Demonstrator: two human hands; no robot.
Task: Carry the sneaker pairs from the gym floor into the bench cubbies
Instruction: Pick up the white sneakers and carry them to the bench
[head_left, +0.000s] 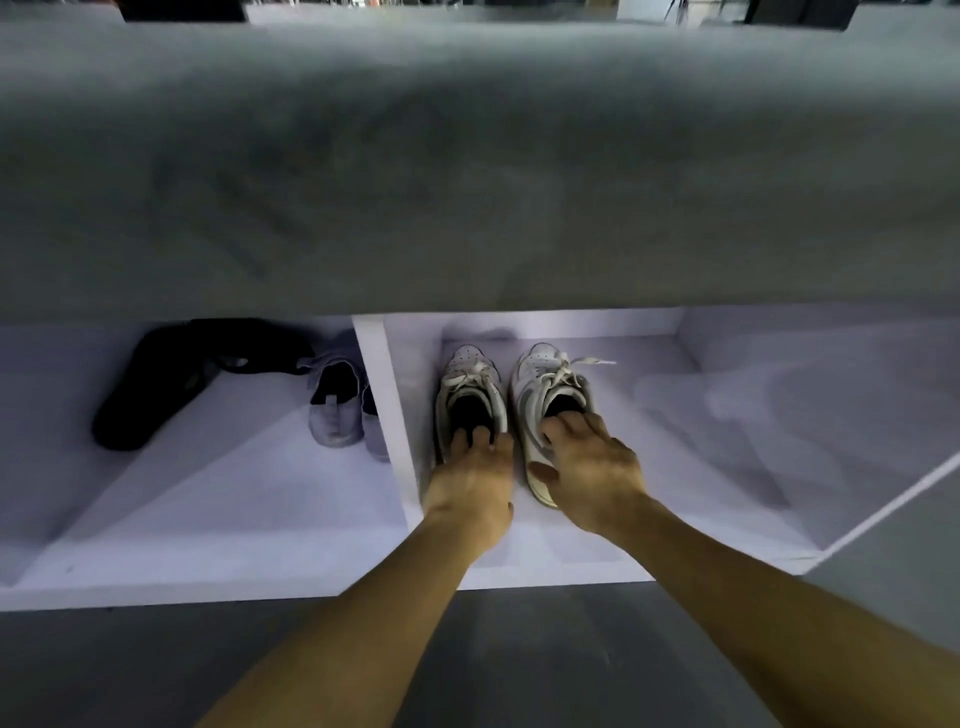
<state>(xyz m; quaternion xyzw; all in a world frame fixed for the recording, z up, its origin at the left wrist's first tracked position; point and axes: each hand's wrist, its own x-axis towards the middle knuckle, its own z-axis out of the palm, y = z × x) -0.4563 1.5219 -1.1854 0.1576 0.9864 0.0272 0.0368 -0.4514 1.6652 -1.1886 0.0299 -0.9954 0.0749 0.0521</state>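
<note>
Two white sneakers stand side by side, toes inward, on the floor of the middle bench cubby (649, 525). My left hand (470, 486) grips the heel of the left sneaker (467, 387), with fingers hooked into its opening. My right hand (589, 462) holds the heel of the right sneaker (540, 387), fingers inside the collar and thumb on the outer side. A loose lace trails to the right from the right sneaker.
The left cubby (208, 519) holds a black shoe (150, 389) and a grey sneaker pair (335, 405). A white divider (387, 415) separates the cubbies. The grey bench cushion (467, 166) overhangs above. Dark gym floor (519, 665) lies in front.
</note>
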